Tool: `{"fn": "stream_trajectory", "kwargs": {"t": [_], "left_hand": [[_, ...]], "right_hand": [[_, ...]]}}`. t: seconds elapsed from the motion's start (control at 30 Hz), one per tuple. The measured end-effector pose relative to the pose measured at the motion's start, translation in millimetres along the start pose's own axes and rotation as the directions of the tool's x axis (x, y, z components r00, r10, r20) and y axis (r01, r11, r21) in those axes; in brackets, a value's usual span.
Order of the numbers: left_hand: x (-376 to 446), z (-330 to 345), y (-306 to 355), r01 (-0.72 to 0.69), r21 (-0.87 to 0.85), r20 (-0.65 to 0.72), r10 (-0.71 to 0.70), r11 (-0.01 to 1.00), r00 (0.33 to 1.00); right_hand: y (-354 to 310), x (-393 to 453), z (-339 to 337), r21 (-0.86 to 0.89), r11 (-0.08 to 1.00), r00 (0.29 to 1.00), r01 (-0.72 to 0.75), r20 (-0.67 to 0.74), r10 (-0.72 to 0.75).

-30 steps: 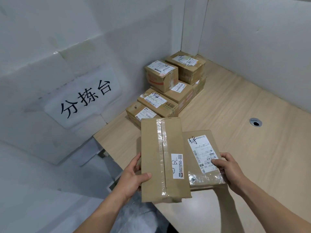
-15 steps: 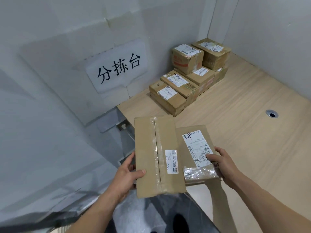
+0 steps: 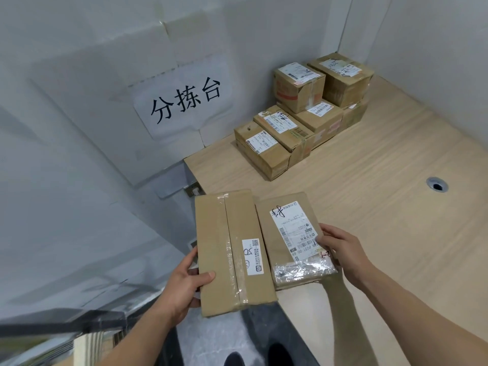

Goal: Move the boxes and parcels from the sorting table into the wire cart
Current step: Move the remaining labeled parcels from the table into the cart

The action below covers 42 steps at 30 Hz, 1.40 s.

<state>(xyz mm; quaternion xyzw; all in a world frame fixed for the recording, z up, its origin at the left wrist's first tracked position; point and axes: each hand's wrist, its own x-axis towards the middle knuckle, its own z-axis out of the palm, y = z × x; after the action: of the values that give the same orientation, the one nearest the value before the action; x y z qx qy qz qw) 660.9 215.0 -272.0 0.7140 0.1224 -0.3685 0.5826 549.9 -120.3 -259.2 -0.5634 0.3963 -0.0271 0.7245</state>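
I see the wooden counter (image 3: 369, 207) ahead of both grips, a stack of boxes (image 3: 303, 120) at its far corner, well beyond them. My left grip (image 3: 182, 286) holds a long taped box (image 3: 232, 252), thumb on top. Just right of it, touching, my right grip (image 3: 340, 249) holds a smaller labelled parcel (image 3: 290, 239) above the counter's near edge.

Two held parcels (image 3: 235, 249) side by side, stacked boxes (image 3: 303, 120) behind on table (image 3: 383, 186)
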Motion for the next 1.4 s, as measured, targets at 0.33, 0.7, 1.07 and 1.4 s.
{"fn": "stream_trajectory", "kwargs": {"t": [0.33,0.7,1.07,1.4], "left_hand": [[-7.0,11.2,-3.1,0.029,-0.026,-0.042,-0.030,0.999,0.999],[-29.3,-1.8,-3.4,0.016,-0.068,-0.088,-0.022,0.998,0.996],[-75.8,-25.6,12.8,-0.129,-0.162,-0.161,0.103,0.978,0.982],[-127.3,-70.9,4.4,-0.235,-0.237,-0.225,0.182,0.943,0.957]], "right_hand": [[9.1,22.1,-2.1,0.020,0.992,0.989,-0.121,0.089,0.119],[-23.8,21.4,6.8,-0.131,0.988,0.963,-0.081,0.247,0.112],[-52.1,17.7,38.8,-0.086,0.995,0.924,0.041,0.382,-0.005],[-61.2,-13.6,84.5,-0.022,0.994,0.866,0.108,0.494,-0.083]]}}
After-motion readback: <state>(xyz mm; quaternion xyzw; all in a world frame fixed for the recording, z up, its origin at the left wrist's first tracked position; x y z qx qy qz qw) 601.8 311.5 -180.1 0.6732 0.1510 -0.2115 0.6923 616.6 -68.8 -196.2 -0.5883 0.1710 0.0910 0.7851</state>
